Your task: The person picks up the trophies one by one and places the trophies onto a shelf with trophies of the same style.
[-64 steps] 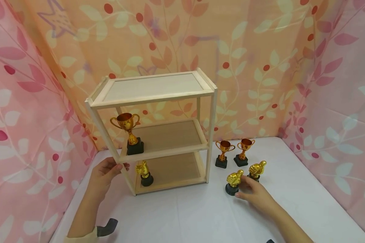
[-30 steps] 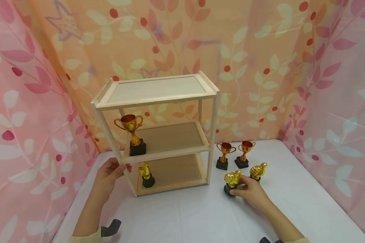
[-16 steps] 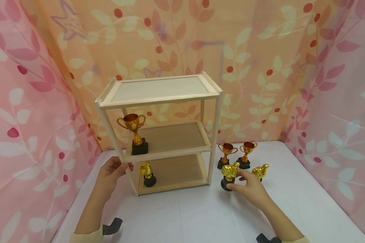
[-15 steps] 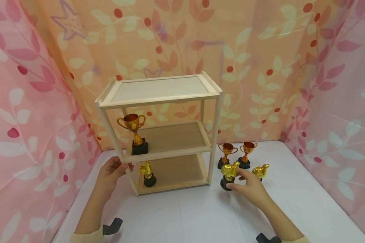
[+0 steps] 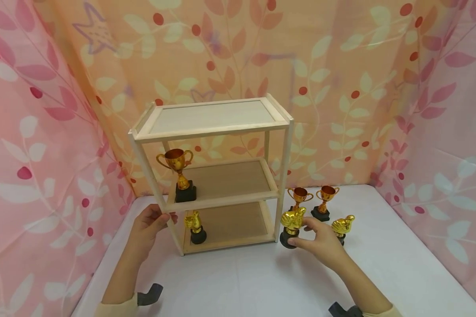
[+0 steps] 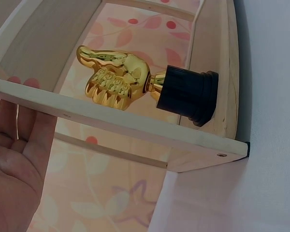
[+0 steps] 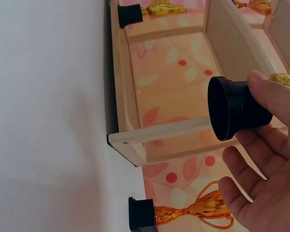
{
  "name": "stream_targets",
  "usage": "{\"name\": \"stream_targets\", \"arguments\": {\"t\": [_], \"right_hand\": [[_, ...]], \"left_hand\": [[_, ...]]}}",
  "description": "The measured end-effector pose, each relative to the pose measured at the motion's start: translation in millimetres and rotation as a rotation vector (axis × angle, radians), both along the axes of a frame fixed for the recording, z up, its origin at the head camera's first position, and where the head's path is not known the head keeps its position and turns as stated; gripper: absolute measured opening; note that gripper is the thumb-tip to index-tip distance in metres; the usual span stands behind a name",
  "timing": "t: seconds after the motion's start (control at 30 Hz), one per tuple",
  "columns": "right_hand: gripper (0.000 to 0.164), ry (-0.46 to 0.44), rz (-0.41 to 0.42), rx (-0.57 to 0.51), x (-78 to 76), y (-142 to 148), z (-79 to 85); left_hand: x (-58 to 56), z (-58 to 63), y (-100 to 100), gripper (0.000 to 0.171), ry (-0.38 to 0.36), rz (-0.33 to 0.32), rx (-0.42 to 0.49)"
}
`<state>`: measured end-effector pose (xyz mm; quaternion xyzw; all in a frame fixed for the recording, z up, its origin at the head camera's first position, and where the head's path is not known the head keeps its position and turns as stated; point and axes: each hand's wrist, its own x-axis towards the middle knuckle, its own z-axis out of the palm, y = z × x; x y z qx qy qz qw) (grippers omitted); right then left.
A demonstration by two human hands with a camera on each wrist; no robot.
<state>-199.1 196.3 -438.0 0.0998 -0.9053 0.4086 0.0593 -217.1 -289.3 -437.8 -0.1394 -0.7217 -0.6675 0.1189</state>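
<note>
My left hand [image 5: 148, 231] grips the front left post of a pale wooden three-tier shelf [image 5: 224, 201]. In the left wrist view its fingers [image 6: 26, 125] reach behind the post. My right hand [image 5: 323, 242] pinches a gold thumbs-up trophy [image 5: 292, 220] by its round black base, held above the table beside the shelf's front right post. The right wrist view shows the base's underside [image 7: 218, 108] off the table. A similar thumbs-up trophy [image 5: 198, 234] stands at the left of the bottom tier. Above it, a gold two-handled trophy cup [image 5: 176, 160] stands on the middle tier.
Right of the shelf, two trophy cups [image 5: 325, 198] stand on the white tabletop [image 5: 238, 286]; the held trophy partly covers one. Another thumbs-up trophy [image 5: 343, 225] stands just behind my right hand. Patterned curtains [image 5: 333, 66] enclose the table at the back and sides.
My right hand has taken hold of the thumbs-up trophy, lifted it from the table and carried it left towards the shelf. My left hand keeps its grip on the post.
</note>
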Motion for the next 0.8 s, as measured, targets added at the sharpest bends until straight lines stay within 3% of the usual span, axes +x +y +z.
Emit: {"name": "stream_targets", "arguments": {"t": [0.4, 0.8], "right_hand": [[0.062, 0.003, 0.052, -0.03, 2.2, -23, 5.7], [0.054, -0.005, 0.12, -0.047, -3.8, -52, -0.6]], "left_hand": [[1.3, 2.2, 0, 0.022, -0.017, -0.001, -0.022], [0.5, 0.8, 0, 0.02, -0.02, -0.002, -0.02]]}}
